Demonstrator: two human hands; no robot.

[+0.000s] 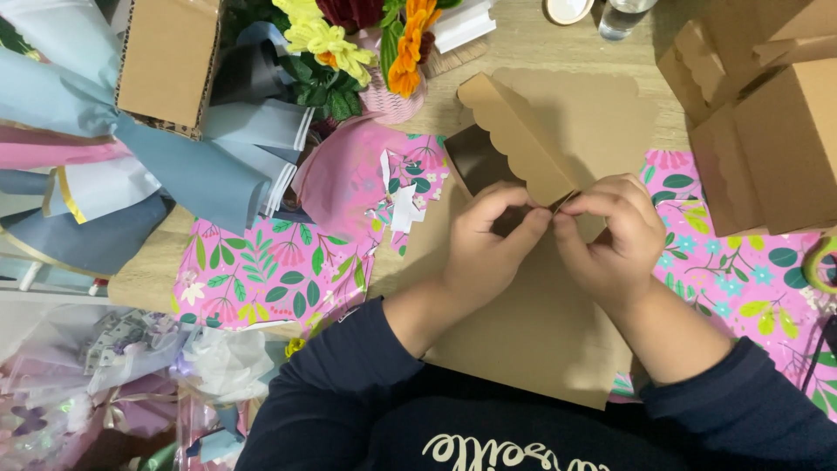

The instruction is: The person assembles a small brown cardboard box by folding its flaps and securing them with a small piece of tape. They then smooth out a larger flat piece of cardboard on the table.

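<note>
I see a flat brown cardboard piece (532, 323) lying on the table straight ahead of me, its near edge at my chest. One flap with a scalloped edge (514, 131) is folded up and stands tilted above the flat part. My left hand (484, 244) and my right hand (615, 235) meet at the lower corner of that flap. Both are closed in a pinch, thumb and fingertips pressed on the cardboard fold, and the two hands nearly touch each other. Dark blue sleeves (349, 384) cover both forearms.

Under the cardboard lies floral wrapping paper, pink with green leaves on the left (261, 270) and on the right (741, 279). Small torn scraps of paper (403, 205) sit just left of my left hand. Folded brown boxes (767, 122) stand at the right edge of the table. At the far left are rolled sheets of blue paper (174, 166), and beyond them a pink basket of yellow and orange flowers (366, 52). Another cardboard box (166, 57) stands at the top left. Clear-wrapped bundles (131, 375) lie at the lower left.
</note>
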